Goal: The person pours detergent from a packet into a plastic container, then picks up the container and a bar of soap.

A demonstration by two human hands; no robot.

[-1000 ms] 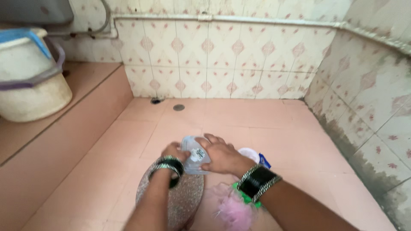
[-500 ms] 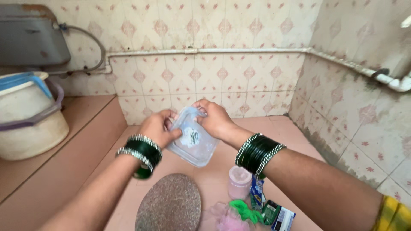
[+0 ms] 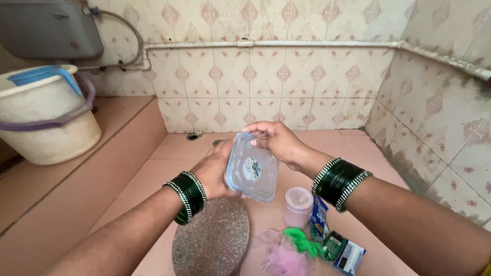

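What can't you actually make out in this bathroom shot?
- Head view: whether the clear plastic container holds anything; its cloudy wall hides the inside.
- Left hand fingertips, hidden behind that container.
- Small packets on the floor: too small, partly cut off by the bottom edge.
- Bucket contents, hidden by its rim.

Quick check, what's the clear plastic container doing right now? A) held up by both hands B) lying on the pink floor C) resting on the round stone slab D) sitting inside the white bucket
A: the clear container is off the floor, the left hand gripping its side and the right hand on its top edge.
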